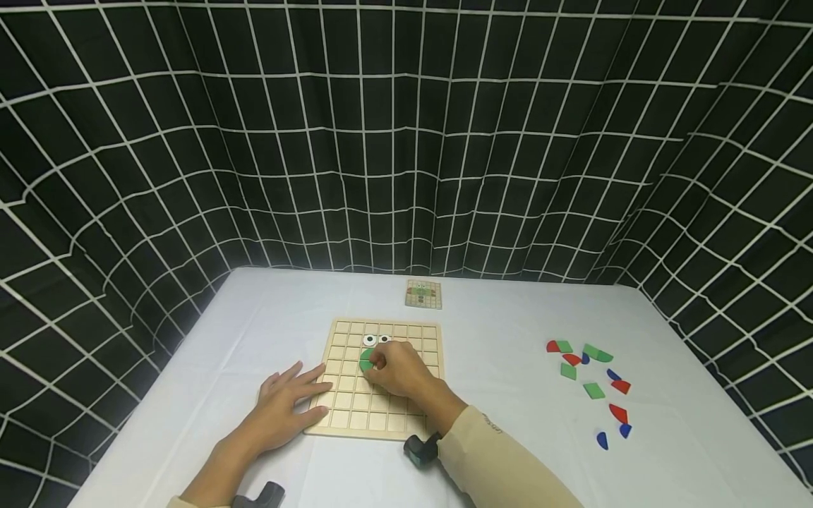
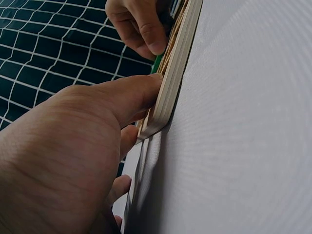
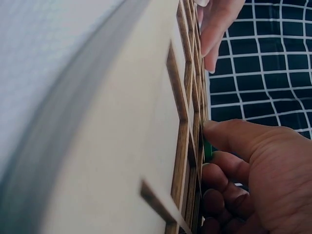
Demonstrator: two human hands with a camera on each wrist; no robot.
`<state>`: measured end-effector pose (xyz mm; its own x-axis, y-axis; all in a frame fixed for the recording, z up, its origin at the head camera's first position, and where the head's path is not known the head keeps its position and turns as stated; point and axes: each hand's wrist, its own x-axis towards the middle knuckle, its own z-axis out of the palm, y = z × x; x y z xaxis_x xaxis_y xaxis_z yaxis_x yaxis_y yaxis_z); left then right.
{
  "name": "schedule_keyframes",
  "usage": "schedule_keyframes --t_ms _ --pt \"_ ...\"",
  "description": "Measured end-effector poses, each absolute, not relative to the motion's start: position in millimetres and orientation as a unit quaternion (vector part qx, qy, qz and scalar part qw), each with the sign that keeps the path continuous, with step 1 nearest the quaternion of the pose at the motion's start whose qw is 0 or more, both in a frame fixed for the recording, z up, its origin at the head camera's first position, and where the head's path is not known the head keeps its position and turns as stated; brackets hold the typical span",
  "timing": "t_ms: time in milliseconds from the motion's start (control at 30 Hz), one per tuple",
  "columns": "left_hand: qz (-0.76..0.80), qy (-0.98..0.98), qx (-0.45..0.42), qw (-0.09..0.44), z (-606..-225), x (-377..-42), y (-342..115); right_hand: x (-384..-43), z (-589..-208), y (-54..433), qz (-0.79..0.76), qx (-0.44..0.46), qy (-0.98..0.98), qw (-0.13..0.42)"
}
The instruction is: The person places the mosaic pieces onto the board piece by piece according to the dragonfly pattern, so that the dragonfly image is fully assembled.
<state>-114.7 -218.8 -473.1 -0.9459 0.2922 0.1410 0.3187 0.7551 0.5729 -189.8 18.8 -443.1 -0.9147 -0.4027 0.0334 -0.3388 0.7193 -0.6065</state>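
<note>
Black cloth (image 1: pixel 392 159) with white lines hangs behind a white table (image 1: pixel 508 395); on the table lies a wooden board (image 1: pixel 406 328), split into lots of little square boxes; two round eyes (image 1: pixel 370 341) sit side by side near the top, each in its own box; just under the left eye is a green piece (image 1: pixel 365 366), and my right hand (image 1: pixel 400 370) is pinching it with thumb and finger; I cannot tell if it sits flat in its box; my left hand (image 1: pixel 286 406) has its fingers spread, with tips on the board's left edge; past the board lies a small card (image 1: pixel 423 294) with a picture on squares; off to the right, well apart from the board, red bits (image 1: pixel 618 413), blue bits (image 1: pixel 602 440) and green bits (image 1: pixel 594 390) lie about, some touching.
</note>
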Motion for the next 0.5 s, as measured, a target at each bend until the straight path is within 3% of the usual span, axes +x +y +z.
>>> schedule_keyframes --t_ms 500 --pt "-0.311 -0.936 -0.161 0.022 -474.4 -114.9 -218.6 -191.1 -443.9 23.8 -0.344 -0.210 0.914 0.045"
